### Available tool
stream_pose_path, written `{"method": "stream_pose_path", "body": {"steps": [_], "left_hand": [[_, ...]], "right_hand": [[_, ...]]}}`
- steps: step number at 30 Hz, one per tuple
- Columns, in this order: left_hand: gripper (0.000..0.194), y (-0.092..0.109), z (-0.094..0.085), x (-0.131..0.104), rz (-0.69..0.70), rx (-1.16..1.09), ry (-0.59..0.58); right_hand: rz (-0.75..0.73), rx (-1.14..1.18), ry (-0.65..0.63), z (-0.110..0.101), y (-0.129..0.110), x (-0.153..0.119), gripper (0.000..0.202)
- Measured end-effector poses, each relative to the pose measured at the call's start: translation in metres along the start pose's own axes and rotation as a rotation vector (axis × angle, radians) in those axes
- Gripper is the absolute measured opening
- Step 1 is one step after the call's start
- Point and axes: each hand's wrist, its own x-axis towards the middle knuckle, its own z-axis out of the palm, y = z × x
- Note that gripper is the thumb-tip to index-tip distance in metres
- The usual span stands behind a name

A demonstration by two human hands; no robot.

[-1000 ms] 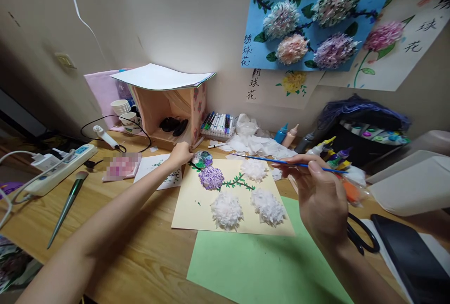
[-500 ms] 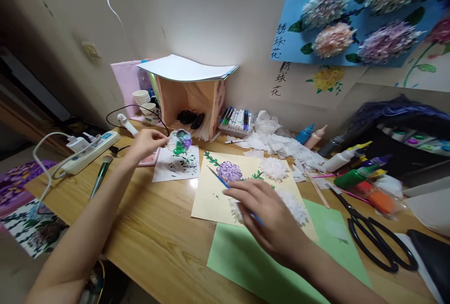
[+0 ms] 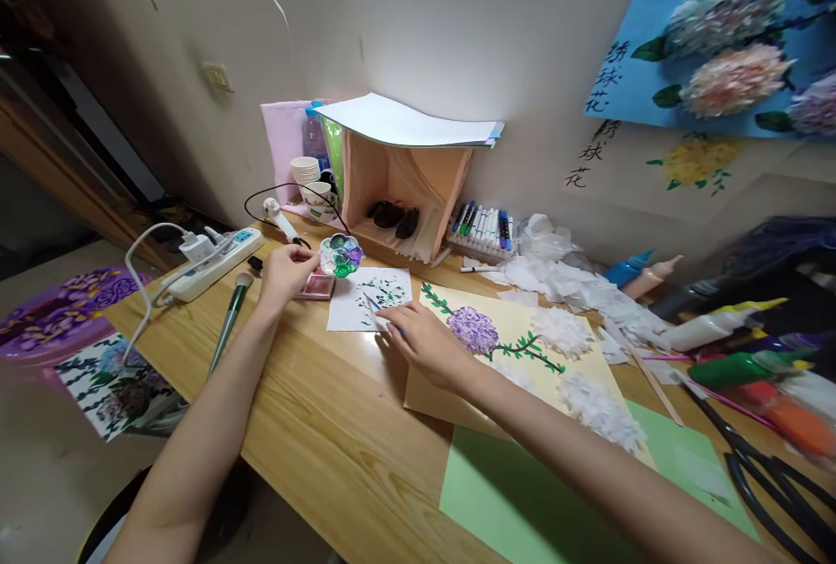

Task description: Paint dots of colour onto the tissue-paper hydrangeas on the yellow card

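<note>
My left hand [image 3: 286, 275] pinched the paint palette [image 3: 340, 255] by its edge. My right hand [image 3: 424, 339] gripped the blue brush [image 3: 374, 303] over the paint-flecked white paper [image 3: 353, 313].

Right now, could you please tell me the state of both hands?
Left hand: closed, holding the paint palette.
Right hand: closed, holding a thin brush.

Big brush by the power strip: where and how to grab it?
Likely mid-handle, pinched across from above: the handle is slim and straight, and the brush lies on the table. Approach from its left, since the left forearm crowds its right. Avoid the bristles.
</note>
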Motion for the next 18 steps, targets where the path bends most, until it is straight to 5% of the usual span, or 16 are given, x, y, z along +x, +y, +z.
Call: {"method": "stream_pose_path", "body": {"steps": [7,12,18], "left_hand": [[0.026,0.0,-0.006,0.0,-0.001,-0.036,0.035],[0.027,-0.002,-0.005,-0.001,-0.003,-0.056,0.035],[0.024,-0.003,-0.008,-0.001,-0.015,-0.08,0.038]], "right_hand": [[-0.166,-0.268,-0.115,0.017,-0.014,0.007,0.022],[-0.192,-0.284,-0.128,0.003,-0.016,0.017,0.019],[-0.019,0.096,-0.033,-0.03,0.0,0.037,0.025]]}}
